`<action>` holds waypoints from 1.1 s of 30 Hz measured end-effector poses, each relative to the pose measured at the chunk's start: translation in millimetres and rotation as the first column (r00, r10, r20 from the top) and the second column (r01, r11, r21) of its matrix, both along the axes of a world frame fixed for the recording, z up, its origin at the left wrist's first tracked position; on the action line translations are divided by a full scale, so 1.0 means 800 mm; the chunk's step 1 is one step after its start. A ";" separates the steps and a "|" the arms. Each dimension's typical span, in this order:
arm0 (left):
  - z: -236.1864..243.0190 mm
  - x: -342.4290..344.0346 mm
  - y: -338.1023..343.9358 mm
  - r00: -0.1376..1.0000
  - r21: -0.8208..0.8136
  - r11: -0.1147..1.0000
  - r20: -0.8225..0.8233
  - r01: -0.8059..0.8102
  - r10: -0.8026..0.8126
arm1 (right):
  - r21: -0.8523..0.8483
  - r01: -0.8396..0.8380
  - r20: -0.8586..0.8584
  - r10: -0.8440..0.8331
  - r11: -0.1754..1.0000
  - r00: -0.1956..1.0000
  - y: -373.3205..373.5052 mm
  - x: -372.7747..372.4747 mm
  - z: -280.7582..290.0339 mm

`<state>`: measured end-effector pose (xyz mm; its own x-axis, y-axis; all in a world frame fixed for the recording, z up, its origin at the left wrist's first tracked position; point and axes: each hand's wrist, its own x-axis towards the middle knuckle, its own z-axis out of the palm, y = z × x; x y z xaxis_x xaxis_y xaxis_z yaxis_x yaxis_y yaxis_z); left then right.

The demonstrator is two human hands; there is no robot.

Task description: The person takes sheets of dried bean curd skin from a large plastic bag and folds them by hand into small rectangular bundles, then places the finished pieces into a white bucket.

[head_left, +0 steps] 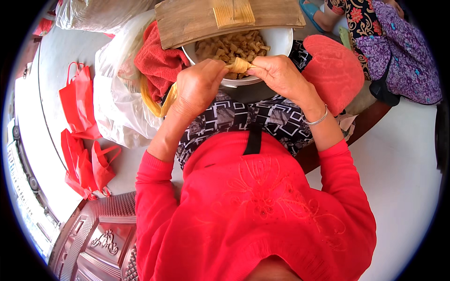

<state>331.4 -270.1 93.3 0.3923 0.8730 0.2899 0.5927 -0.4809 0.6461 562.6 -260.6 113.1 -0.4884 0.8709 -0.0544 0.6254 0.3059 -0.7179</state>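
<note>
Above the near rim of a white basin (281,44), both my hands pinch a pale yellow strip, twisted into a knot (240,64), that looks like tofu skin. My left hand (199,84) grips its left end, fingers closed. Fingertips of my right hand (281,75) close on the other end. Many small yellow-brown pieces (239,44) fill the basin below. Across its far side lies a wooden board (187,23) with a lighter wood block (233,16) on it. More yellow strips (154,100) hang beside my left wrist, partly hidden by it.
A red towel (161,61) and white plastic bags (124,107) stand to the left. Red bags (77,100) lie on the floor farther left. A red cushion-like cloth (335,70) is right of the basin. Another person (408,56) sits at the upper right. A carved door (103,239) is lower left.
</note>
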 end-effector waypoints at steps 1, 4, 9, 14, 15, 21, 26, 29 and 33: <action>0.000 -0.003 0.004 0.997 -0.072 0.997 0.079 0.000 0.006 | 0.105 -0.031 0.030 0.028 0.994 0.999 0.001 0.004 0.001; -0.004 0.003 0.005 1.000 -0.019 1.000 0.024 0.010 -0.010 | 0.334 -0.117 0.155 0.068 0.935 0.986 0.002 0.015 -0.009; 0.012 0.024 0.031 0.995 0.141 0.986 -0.038 0.094 -0.089 | -0.179 0.130 -0.474 -0.201 0.975 0.857 0.030 0.019 0.005; 0.013 0.036 0.054 0.986 -0.209 0.974 0.158 0.089 -0.056 | -0.617 0.000 -0.402 -0.315 0.787 0.860 0.062 0.015 0.021; 0.010 0.037 0.059 0.977 -0.275 0.955 0.205 0.114 -0.058 | -0.603 -0.005 -0.431 -0.321 0.798 0.843 0.065 0.019 0.019; 0.011 0.034 0.095 0.950 -0.523 0.833 0.312 0.178 -0.007 | -0.529 0.108 -0.524 -0.424 0.842 0.739 0.076 0.012 0.003; 0.007 0.005 0.141 0.956 -0.531 0.836 0.292 0.138 0.028 | -0.261 0.299 -0.461 -0.391 0.918 0.797 0.103 0.004 0.000; 0.001 0.003 0.161 0.951 -0.505 0.855 0.306 0.123 0.044 | -0.200 0.327 -0.453 -0.383 0.924 0.805 0.119 0.002 -0.004; 0.002 0.013 0.178 0.944 -0.523 0.845 0.321 0.112 0.073 | -0.085 0.373 -0.368 -0.378 0.924 0.850 0.138 0.006 -0.019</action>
